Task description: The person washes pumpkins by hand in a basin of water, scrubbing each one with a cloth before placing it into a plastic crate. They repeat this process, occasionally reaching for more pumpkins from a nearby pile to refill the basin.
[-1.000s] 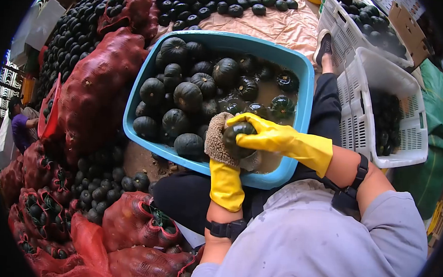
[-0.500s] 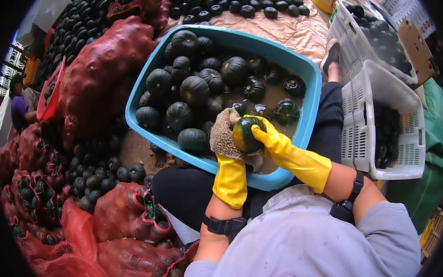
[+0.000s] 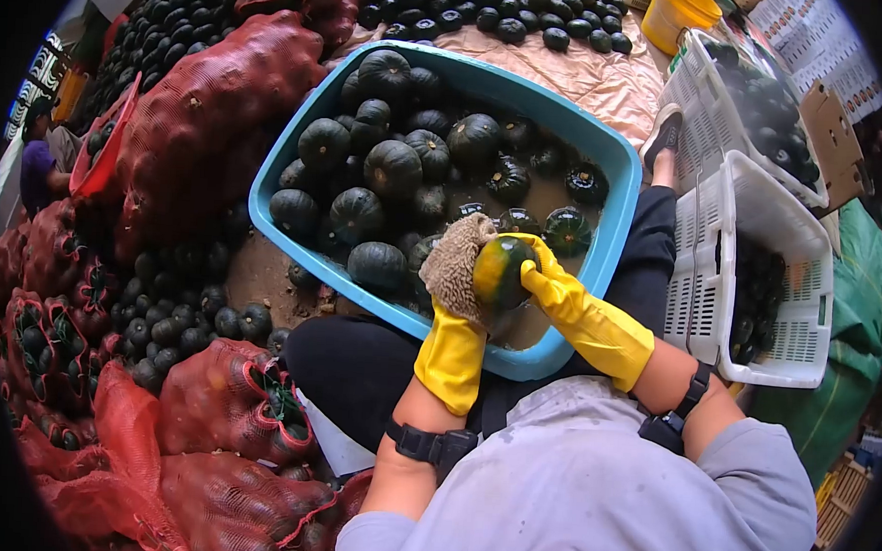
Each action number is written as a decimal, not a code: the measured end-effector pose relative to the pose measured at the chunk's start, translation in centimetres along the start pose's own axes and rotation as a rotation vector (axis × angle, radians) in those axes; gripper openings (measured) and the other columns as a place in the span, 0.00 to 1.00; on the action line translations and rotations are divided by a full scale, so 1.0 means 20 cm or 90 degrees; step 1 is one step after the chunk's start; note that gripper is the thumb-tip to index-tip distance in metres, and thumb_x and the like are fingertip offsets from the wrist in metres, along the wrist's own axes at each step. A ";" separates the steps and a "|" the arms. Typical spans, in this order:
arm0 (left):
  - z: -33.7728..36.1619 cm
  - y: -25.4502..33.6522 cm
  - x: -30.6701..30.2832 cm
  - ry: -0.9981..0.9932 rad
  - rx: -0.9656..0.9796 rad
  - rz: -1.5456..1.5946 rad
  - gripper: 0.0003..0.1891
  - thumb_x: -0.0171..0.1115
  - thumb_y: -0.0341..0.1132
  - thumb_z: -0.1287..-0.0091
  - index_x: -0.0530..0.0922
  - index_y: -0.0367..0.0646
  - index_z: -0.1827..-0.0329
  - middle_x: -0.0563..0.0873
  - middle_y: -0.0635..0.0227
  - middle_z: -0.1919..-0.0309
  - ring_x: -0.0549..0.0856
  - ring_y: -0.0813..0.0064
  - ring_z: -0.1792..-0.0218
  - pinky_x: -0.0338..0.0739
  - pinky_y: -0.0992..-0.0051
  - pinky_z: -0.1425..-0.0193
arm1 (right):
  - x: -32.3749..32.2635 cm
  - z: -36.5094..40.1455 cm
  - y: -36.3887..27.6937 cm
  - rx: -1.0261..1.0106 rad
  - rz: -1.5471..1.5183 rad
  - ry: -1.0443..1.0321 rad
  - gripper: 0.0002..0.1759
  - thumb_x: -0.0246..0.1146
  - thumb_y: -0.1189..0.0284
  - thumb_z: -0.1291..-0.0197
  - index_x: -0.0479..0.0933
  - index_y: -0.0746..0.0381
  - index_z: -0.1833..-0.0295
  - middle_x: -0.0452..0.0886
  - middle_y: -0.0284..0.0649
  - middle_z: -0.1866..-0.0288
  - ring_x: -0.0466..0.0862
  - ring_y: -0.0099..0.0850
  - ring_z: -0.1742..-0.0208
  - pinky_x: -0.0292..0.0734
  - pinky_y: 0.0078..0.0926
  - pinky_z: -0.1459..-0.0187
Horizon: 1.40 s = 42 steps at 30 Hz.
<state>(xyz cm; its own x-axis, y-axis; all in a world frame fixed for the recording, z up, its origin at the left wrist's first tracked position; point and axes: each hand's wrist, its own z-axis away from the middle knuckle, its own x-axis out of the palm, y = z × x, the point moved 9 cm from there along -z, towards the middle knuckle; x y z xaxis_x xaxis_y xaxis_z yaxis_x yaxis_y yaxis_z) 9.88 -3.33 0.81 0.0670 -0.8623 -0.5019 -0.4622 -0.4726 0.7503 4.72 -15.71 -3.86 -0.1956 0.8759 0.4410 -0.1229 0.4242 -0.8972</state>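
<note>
A small green pumpkin [image 3: 498,274] with a yellow-orange patch is held above the near side of a blue tub [image 3: 624,200]. My right hand [image 3: 552,283], in a yellow rubber glove, grips it from the right. On its left side, my left hand [image 3: 455,328], gloved the same way, presses a wet beige cloth [image 3: 452,259] against the skin. The cloth hides most of my left fingers. Murky water fills the tub, where many dark green pumpkins [image 3: 394,168] lie heaped on the left and a few float on the right.
White plastic crates [image 3: 787,344] with pumpkins stand at the right, near a yellow bucket [image 3: 679,19]. Red mesh sacks [image 3: 210,114] and loose pumpkins crowd the left. More pumpkins [image 3: 514,28] cover a sheet behind the tub. Another person [image 3: 43,165] sits far left.
The pumpkin has been turned, so more of its yellow-orange patch faces up. The cloth has shifted slightly along its left side. My view has tilted a little.
</note>
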 end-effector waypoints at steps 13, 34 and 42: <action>0.07 -0.01 0.09 -0.065 -0.026 -0.032 0.28 0.71 0.41 0.31 0.79 0.42 0.29 0.83 0.48 0.36 0.81 0.45 0.34 0.78 0.56 0.28 | -0.02 0.01 -0.03 -0.032 0.428 0.310 0.36 0.68 0.54 0.24 0.70 0.64 0.21 0.77 0.51 0.24 0.78 0.45 0.26 0.70 0.39 0.23; 0.17 -0.54 0.21 0.086 -0.674 0.956 0.27 0.57 0.51 0.25 0.79 0.30 0.44 0.88 0.41 0.52 0.89 0.42 0.52 0.86 0.52 0.43 | -0.24 -0.27 0.58 0.240 1.076 0.051 0.27 0.54 0.59 0.23 0.74 0.59 0.25 0.75 0.58 0.24 0.73 0.54 0.22 0.72 0.47 0.25; 0.11 -0.42 0.09 0.182 -0.722 1.012 0.29 0.51 0.48 0.22 0.78 0.22 0.42 0.88 0.34 0.49 0.90 0.39 0.54 0.90 0.52 0.44 | -0.26 -0.23 0.17 0.202 0.631 0.041 0.35 0.79 0.59 0.44 0.82 0.59 0.32 0.86 0.52 0.37 0.86 0.49 0.35 0.81 0.41 0.33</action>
<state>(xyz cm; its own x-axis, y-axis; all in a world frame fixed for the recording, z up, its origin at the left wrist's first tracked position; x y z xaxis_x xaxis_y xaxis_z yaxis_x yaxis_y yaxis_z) 11.96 -0.56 -7.26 0.4026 -0.4949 0.7701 0.4340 0.8439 0.3155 9.82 -17.78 -9.38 -0.2968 0.8136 -0.4999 -0.1883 -0.5631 -0.8047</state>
